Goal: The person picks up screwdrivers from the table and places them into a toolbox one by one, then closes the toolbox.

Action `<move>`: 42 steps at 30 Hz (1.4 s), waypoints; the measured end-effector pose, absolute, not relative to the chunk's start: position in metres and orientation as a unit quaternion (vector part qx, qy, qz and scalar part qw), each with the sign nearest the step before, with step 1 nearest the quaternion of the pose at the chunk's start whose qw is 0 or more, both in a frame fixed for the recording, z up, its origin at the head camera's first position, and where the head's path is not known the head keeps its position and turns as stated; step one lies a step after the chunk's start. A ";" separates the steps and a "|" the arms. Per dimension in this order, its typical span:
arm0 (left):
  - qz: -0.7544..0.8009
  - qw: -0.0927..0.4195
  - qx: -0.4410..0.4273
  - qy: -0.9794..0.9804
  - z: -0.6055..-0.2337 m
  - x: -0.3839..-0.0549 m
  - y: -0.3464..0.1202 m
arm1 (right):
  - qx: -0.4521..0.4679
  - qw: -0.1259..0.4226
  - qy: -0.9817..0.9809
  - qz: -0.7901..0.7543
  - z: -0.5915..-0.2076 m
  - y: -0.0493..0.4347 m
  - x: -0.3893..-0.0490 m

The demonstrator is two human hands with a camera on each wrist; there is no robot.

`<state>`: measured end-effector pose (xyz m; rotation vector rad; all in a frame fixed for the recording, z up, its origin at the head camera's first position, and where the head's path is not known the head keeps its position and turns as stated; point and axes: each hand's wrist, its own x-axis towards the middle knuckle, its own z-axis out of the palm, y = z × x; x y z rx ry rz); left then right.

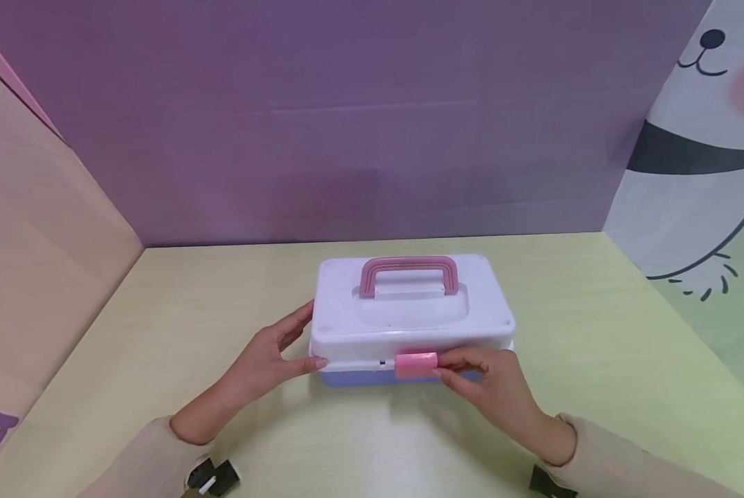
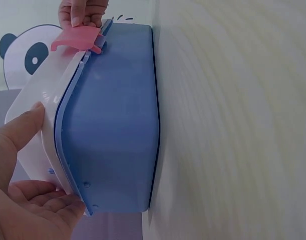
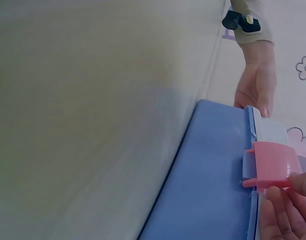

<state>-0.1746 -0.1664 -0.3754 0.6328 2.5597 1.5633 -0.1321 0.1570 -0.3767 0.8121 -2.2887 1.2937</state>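
A storage box [image 1: 340, 332] with a white lid [image 1: 334, 290], a blue base [image 2: 112, 115] and a folding pink handle [image 1: 409, 263] stands on the table, lid down on the base. At its left end my left hand [image 1: 266, 363] holds the lid, thumb on the front corner and fingers round the side at the rim. My right hand [image 1: 486, 380] pinches the right edge of the pink latch [image 1: 415, 365] at the front middle, between thumb and fingers. In the right wrist view the latch [image 3: 275, 162] spans the seam, its prongs at the blue base.
The pale wood-grain table [image 1: 222, 297] extends around the box. Behind it rises a purple wall panel [image 1: 372, 138], with a beige panel [image 1: 35, 242] on the left and a panda-print panel [image 1: 702, 214] on the right. Dark wrist devices [image 1: 212, 476] sit on both sleeves.
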 end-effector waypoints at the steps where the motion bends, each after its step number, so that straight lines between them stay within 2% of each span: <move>1: 0.510 0.038 0.206 0.834 -0.375 -0.175 -0.166 | 0.284 0.192 -0.820 0.459 -0.376 0.157 -0.132; 18: 0.515 0.037 0.204 0.832 -0.374 -0.175 -0.166 | 0.258 0.178 -0.814 0.490 -0.371 0.150 -0.136; 34: 0.510 0.032 0.205 0.835 -0.375 -0.174 -0.165 | 0.200 0.063 -0.847 0.488 -0.368 0.151 -0.130; 42: 0.514 0.030 0.207 0.832 -0.375 -0.174 -0.166 | 0.207 0.055 -0.851 0.480 -0.368 0.151 -0.130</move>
